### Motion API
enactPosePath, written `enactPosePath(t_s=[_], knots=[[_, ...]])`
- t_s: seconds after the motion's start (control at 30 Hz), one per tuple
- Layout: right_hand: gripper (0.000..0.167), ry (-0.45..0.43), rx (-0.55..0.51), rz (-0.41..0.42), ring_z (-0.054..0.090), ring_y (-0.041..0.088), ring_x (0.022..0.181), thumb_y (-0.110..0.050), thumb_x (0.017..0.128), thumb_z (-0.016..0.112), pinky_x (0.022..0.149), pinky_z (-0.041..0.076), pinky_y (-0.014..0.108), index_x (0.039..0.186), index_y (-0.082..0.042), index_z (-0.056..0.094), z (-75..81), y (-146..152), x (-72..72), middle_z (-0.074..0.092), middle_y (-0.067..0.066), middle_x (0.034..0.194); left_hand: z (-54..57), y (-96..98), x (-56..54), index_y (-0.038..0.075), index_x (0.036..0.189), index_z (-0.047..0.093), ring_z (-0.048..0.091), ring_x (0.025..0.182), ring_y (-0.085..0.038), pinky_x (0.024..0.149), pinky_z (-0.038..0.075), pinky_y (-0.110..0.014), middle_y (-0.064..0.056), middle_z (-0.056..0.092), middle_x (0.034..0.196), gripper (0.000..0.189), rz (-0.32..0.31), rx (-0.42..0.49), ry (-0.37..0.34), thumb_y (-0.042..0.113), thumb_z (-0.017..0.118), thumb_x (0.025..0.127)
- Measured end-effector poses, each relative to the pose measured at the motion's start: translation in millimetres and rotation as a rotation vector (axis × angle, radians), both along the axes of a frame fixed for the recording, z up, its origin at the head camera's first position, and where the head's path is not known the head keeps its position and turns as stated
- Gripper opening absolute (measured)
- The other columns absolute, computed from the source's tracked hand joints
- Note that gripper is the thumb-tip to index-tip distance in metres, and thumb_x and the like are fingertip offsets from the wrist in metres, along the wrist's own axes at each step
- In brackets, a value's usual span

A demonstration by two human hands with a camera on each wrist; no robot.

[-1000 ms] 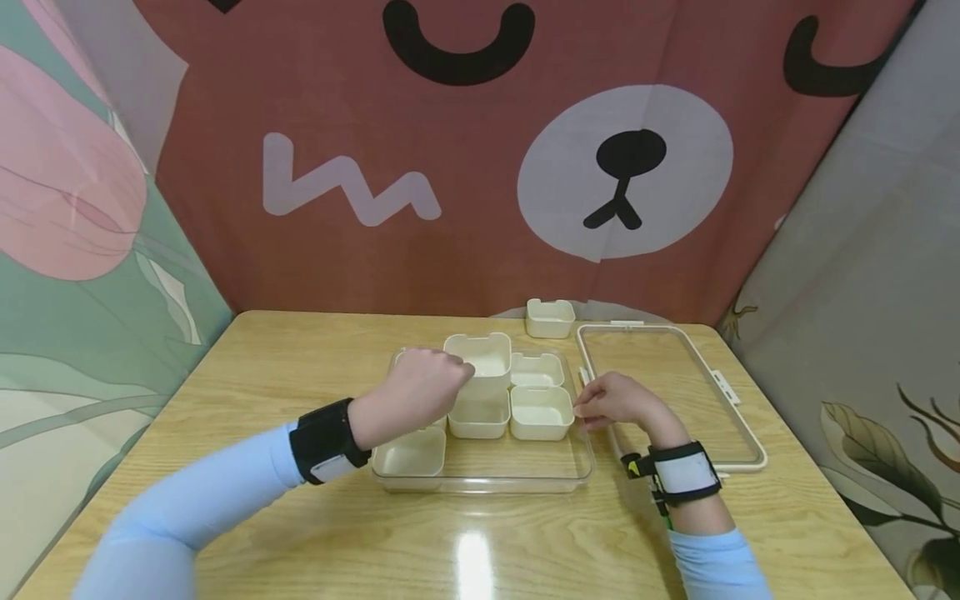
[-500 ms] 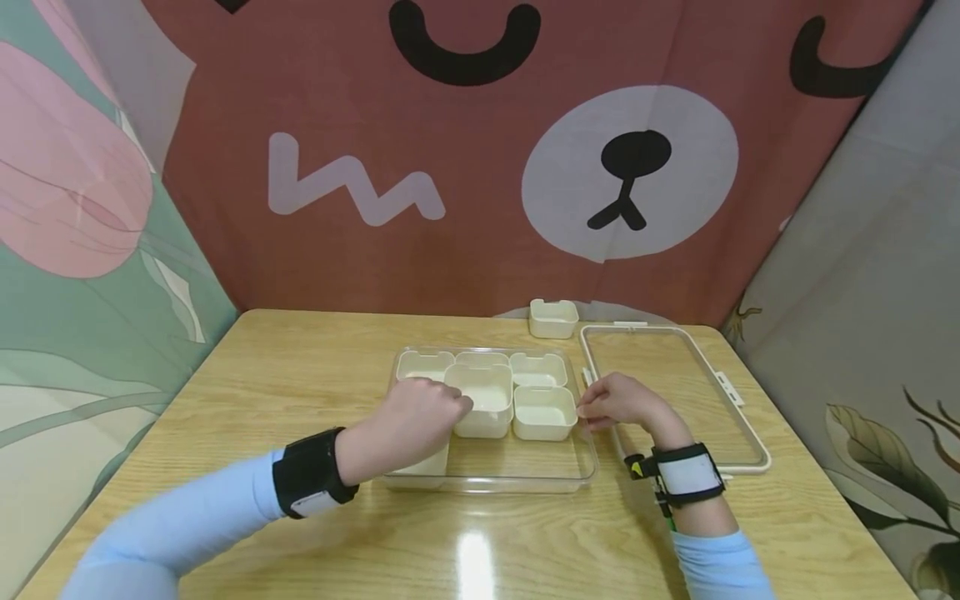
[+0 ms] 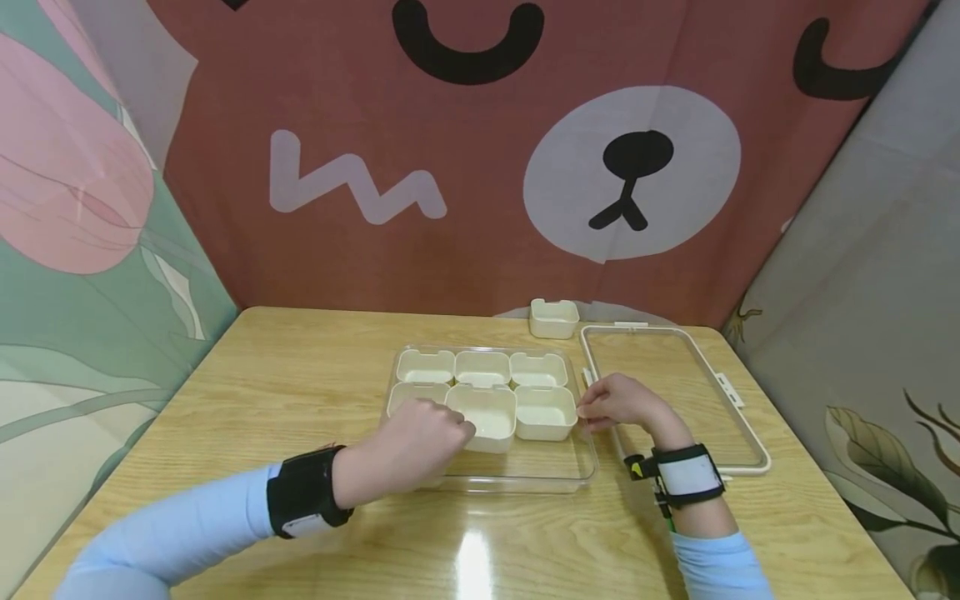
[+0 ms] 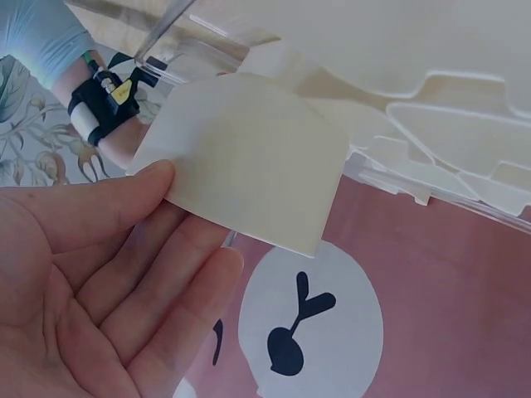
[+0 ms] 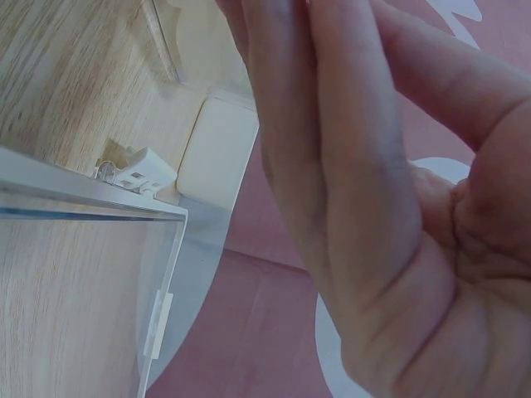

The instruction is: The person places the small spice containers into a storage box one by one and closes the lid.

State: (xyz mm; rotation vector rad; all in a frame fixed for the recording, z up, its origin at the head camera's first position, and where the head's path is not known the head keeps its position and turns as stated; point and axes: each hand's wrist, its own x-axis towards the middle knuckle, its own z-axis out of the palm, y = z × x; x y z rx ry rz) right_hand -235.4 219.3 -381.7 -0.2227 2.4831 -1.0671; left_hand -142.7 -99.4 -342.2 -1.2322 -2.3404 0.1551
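My left hand [image 3: 416, 446] pinches the left wall of a cream plastic tub [image 3: 486, 412] between thumb and fingers. That tub [image 4: 249, 157] stands over the front row in a clear plastic box [image 3: 517, 483], its rim slightly above its neighbours. Several other cream tubs [image 3: 546, 412] sit in the box in two rows; my left hand partly covers those at front left. At the box's right rim, my right hand [image 3: 630, 404] has thumb and fingers together, gripping the edge. In the right wrist view the fingertips are cut off.
A lid with a cream frame and clear panel [image 3: 701, 362] lies right of the box, partly under my right hand. Behind, near the table's back edge, stands another cream tub [image 3: 553, 323]. Printed cloth [image 3: 360, 267] hangs directly behind the wooden table [image 3: 300, 358].
My left hand has brought the cream tub down and toward me, from above the back row to the front row. My right hand has stayed at the box's edge.
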Motion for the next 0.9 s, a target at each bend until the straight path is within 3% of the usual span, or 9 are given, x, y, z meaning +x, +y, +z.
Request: enactPosePath(t_s=[0.6, 0.9], knots=[[0.02, -0.001, -0.008, 0.012, 0.068, 0.014, 0.068, -0.012, 0.088, 0.064, 0.07, 0.057, 0.037, 0.096, 0.007, 0.065, -1.3, 1.3, -1.6, 0.069, 0.009, 0.08, -13.6, 7.3, 4.7, 0.018, 0.057, 0.052, 0.026, 0.047, -0.003, 0.039, 0.025, -0.018, 0.01, 0.039, 0.049, 0.023, -0.038, -0.084, -0.033, -0.005, 0.054, 0.061], [0.02, 0.0, -0.022, 0.021, 0.068, 0.013, 0.068, -0.011, 0.088, 0.064, 0.071, 0.057, 0.037, 0.097, 0.007, 0.065, -2.0, 2.1, -1.9, 0.069, 0.008, 0.08, -18.7, 12.6, 6.3, 0.02, 0.054, 0.047, 0.026, 0.047, -0.003, 0.037, 0.023, -0.018, 0.01, 0.033, 0.049, 0.025, -0.018, -0.13, -0.066, -0.003, 0.055, 0.059]])
